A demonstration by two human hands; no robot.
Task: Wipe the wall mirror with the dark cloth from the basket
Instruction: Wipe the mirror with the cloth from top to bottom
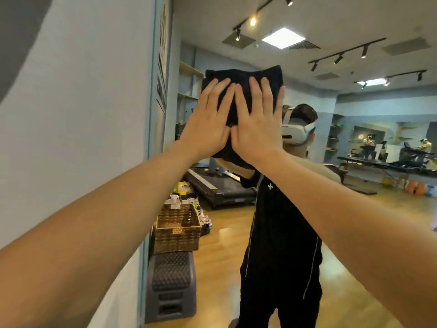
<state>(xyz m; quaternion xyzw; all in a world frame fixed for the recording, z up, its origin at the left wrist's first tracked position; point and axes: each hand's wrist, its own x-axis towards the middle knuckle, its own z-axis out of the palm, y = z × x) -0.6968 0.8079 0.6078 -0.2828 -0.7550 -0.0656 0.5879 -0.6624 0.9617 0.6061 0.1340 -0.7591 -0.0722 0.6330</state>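
The folded dark cloth (pixel 243 75) lies flat against the wall mirror (pixel 350 233) at about head height. My left hand (pixel 208 125) and my right hand (pixel 259 126) press on it side by side, palms flat, fingers spread and pointing up, thumbs touching. Both hands cover the cloth's lower half, and its top edge shows above the fingertips. The mirror reflects a person in black clothes with a white headset, partly hidden behind the cloth and my arms.
A woven basket (pixel 177 230) sits on a dark ribbed step block (pixel 170 280) at the mirror's lower left edge, with a white spray bottle (pixel 173 201) behind it. A plain grey wall (pixel 82 114) runs along the left. The reflection shows a treadmill (pixel 222 185) and wooden floor.
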